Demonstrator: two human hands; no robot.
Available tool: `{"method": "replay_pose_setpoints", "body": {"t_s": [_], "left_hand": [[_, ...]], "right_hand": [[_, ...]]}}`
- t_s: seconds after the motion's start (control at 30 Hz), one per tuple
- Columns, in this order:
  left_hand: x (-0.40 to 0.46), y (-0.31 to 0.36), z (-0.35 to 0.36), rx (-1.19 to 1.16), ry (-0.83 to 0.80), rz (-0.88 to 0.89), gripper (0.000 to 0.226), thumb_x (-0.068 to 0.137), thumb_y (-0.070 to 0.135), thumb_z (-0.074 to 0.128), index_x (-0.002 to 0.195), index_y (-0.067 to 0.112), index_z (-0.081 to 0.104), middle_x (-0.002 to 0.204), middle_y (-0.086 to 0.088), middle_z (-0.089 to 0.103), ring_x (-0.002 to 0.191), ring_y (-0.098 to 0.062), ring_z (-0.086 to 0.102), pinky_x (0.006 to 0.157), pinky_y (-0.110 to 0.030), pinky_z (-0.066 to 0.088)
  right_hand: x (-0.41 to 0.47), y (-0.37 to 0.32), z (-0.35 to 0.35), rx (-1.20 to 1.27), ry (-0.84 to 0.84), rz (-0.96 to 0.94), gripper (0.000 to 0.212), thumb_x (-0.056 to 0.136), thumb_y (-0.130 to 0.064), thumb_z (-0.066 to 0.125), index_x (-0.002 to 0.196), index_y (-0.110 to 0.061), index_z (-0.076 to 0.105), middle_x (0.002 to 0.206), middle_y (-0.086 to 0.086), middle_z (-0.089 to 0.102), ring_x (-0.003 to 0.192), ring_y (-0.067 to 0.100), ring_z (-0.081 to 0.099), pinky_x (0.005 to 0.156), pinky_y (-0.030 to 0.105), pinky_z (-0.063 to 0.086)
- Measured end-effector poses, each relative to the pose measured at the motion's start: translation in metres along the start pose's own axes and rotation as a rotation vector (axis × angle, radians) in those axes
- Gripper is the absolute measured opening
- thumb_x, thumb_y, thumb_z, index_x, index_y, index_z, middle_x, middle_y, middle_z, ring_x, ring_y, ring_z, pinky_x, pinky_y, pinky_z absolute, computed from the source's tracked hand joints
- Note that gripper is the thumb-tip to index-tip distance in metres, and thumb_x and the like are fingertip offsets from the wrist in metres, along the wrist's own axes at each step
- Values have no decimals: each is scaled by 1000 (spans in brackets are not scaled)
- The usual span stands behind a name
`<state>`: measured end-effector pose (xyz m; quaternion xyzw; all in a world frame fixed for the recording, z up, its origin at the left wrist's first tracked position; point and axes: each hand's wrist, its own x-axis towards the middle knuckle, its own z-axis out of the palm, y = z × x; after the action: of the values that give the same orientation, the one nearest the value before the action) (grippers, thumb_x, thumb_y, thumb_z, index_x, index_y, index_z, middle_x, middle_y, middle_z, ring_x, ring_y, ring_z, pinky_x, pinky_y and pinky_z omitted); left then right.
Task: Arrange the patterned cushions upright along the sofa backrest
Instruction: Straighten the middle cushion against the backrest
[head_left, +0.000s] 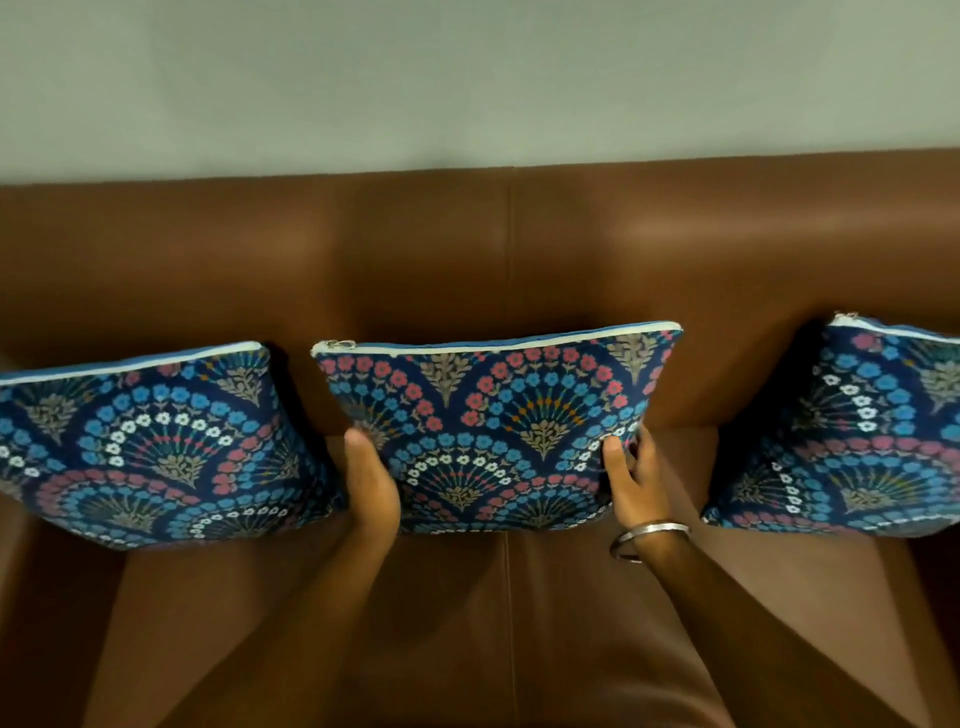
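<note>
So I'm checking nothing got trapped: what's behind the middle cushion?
Above the middle cushion, held by both hands, only the brown backrest shows. Whatever lies directly behind it is covered.

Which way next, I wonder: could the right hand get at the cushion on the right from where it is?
Probably yes: the right hand grips the middle cushion, and only bare sofa separates it from the right cushion.

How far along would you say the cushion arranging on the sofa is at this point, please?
Nearly finished. The left cushion and the right cushion already stand upright against the brown backrest. The middle cushion is in hand: the left hand and the right hand grip its side edges, and it stands upright. What appears left is letting go, perhaps after a small squaring.
</note>
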<state>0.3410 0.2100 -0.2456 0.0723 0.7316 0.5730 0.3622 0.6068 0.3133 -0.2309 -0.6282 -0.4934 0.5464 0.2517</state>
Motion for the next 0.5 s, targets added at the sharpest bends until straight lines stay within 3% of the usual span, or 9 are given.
{"method": "replay_pose_setpoints", "body": {"t_s": [0.1,0.17,0.23,0.3,0.37,0.43,0.5], "left_hand": [[-51,-48,13,163,-33,-170,66,102,55,24,147,10,39,158,-5,37,139,-19,45,117,-37,36],[-100,-76,49,263,-115,-221,88,88,60,38,152,-1,32,161,-8,28,143,-23,36,117,-30,28],[-152,-88,100,355,-302,-357,71,89,52,49,138,0,52,150,-13,48,134,-26,45,100,-20,36],[-187,-83,164,438,-575,-390,45,91,57,50,118,24,64,129,-3,62,122,-20,53,92,-20,42],[-194,-69,243,387,-775,-237,50,94,58,49,135,30,54,142,2,55,127,-9,48,100,-18,37],[-188,-42,326,305,-810,-174,63,99,54,42,153,21,36,156,-1,42,135,-9,41,105,-22,33],[-182,-23,380,240,-809,-197,72,95,65,34,155,25,32,156,3,40,139,-17,41,110,-35,35]], "right_hand": [[0,16,-58,-131,130,30,71,90,-44,51,149,-21,21,155,7,32,138,20,33,110,39,31],[-3,26,-118,-211,284,12,71,90,-40,52,149,-13,24,154,14,32,140,30,32,114,47,28],[-5,34,-190,-244,452,11,70,90,-38,54,147,-8,27,150,19,36,137,34,36,112,50,30],[1,37,-264,-255,615,20,67,89,-34,57,144,-7,30,145,23,42,133,35,39,110,50,32],[17,32,-321,-133,648,5,66,90,-36,56,144,-9,28,145,20,43,131,28,43,109,45,36],[40,23,-355,15,598,18,61,94,-37,49,143,-8,29,143,16,45,121,21,48,95,27,46],[65,19,-370,114,530,44,55,96,-38,45,139,-6,37,132,11,51,110,18,51,72,16,51]]}}
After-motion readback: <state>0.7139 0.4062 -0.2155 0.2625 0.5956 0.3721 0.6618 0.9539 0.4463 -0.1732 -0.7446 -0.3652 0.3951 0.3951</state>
